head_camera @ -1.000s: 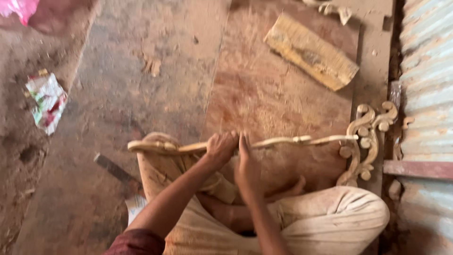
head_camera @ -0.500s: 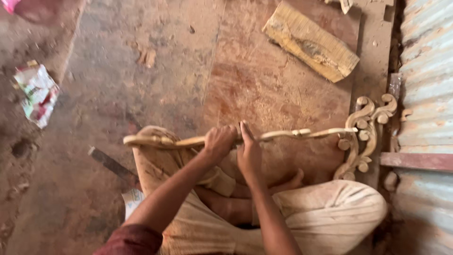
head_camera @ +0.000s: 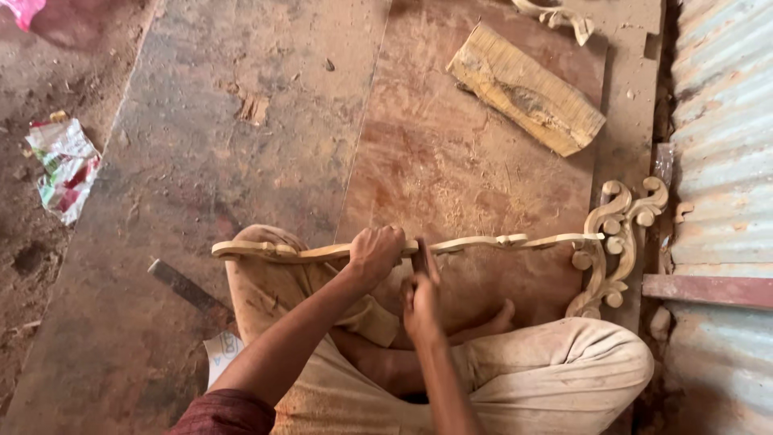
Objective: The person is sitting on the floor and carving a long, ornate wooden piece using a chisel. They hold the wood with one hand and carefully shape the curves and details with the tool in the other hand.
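Note:
I sit cross-legged on a dusty wooden floor. Across my knees lies a long, pale carved wooden rail (head_camera: 483,242). It ends at the right in an ornate scroll piece (head_camera: 616,234). My left hand (head_camera: 377,251) is closed around the rail near its middle. My right hand (head_camera: 420,296) is just below the rail, fingers pinched on a thin dark tool (head_camera: 421,254) whose tip meets the rail beside my left hand. What kind of tool it is cannot be made out.
A rough wooden block (head_camera: 527,89) lies at the back right, with another carved piece (head_camera: 560,12) beyond it. Corrugated metal sheeting (head_camera: 725,145) runs along the right. A dark flat bar (head_camera: 187,287) lies by my left knee. A crumpled wrapper (head_camera: 64,165) is at far left.
My right hand has drawn back a little from the rail toward me. My left hand keeps its hold, and the view has shifted slightly.

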